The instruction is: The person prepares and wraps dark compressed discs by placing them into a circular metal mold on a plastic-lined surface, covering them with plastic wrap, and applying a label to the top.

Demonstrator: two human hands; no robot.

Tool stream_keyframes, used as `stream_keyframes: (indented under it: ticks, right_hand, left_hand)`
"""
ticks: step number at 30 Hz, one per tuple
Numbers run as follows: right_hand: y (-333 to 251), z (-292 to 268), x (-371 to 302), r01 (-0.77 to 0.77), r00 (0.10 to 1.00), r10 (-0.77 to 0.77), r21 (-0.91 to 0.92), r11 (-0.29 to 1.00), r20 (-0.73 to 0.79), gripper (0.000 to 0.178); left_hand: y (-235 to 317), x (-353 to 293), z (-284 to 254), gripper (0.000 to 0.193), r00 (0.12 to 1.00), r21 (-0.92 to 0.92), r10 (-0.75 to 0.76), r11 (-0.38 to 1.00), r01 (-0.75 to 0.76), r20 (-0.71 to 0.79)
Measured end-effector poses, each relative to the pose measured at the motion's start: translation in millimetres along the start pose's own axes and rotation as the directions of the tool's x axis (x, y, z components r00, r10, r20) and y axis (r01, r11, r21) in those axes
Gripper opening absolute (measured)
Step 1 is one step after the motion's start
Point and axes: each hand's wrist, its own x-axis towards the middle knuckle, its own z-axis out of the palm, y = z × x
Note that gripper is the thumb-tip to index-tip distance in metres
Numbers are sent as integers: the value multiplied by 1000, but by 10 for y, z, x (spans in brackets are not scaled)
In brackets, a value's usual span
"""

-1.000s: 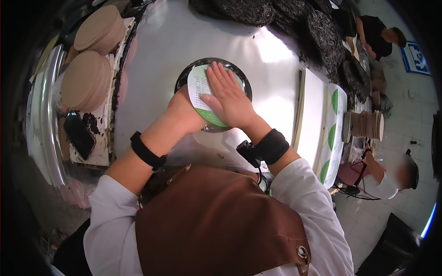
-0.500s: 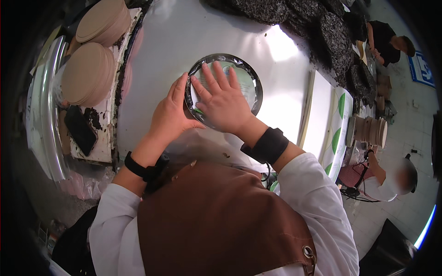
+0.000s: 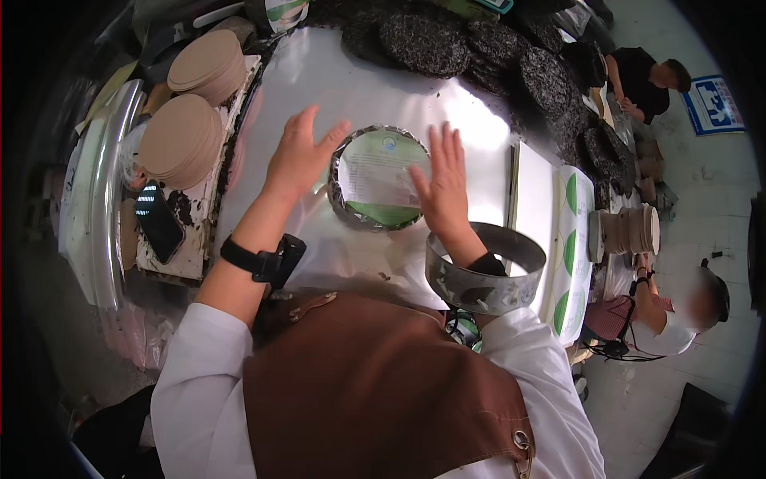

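At the far left, a clear plastic roll point(image 3: 108, 199) stands beside a white board point(image 3: 148, 257) soiled with dark crumbs. On the board rest two stacks of round tan discs, one farther away point(image 3: 206, 68) and one nearer point(image 3: 180, 142); a dark phone point(image 3: 159, 223) lies at its near end.

The left hand point(image 3: 297, 156), with a black band point(image 3: 255, 261) at its wrist, hovers just left of the package. Its grip is unclosed, thumb and fingers spread apart.

The round package point(image 3: 375, 176) lies flat on the shiny grey surface point(image 3: 319, 76), between the two hands. It has a dark, glossy rim and a round green-and-white label point(image 3: 388, 160) on top.

The right hand point(image 3: 447, 184) is at the package's right edge, its grip likewise unclosed, fingers extended. The thumb overlaps the edge in view; contact cannot be determined. A metal ring point(image 3: 487, 294) encircles the right wrist.

Dark, rough round cakes point(image 3: 423, 44) line the far edge and run down the far right. Nearer on the right lie white sheets point(image 3: 535, 191) and leaf-printed paper point(image 3: 570, 247). Beyond these are another disc stack point(image 3: 630, 231) and two people, one farther away point(image 3: 642, 80), one nearer point(image 3: 666, 319).
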Motion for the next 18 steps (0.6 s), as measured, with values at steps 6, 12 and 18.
stream_keyframes:
  ticks: [6, 12, 18]
  right_hand:
    - [864, -880, -985, 106, 933, 293, 937, 333, -209, 57]
    - [144, -903, -728, -499, 768, 615, 435, 749, -178, 44]
    - [407, -810, -53, -466, 756, 648, -624, 628, 87, 38]
  left_hand:
    - [1069, -335, 249, 49, 985, -664, 164, 742, -88, 53]
    - [992, -654, -133, 58, 720, -294, 387, 920, -260, 575]
    - [-323, -957, 235, 69, 752, 247, 318, 810, -532, 577]
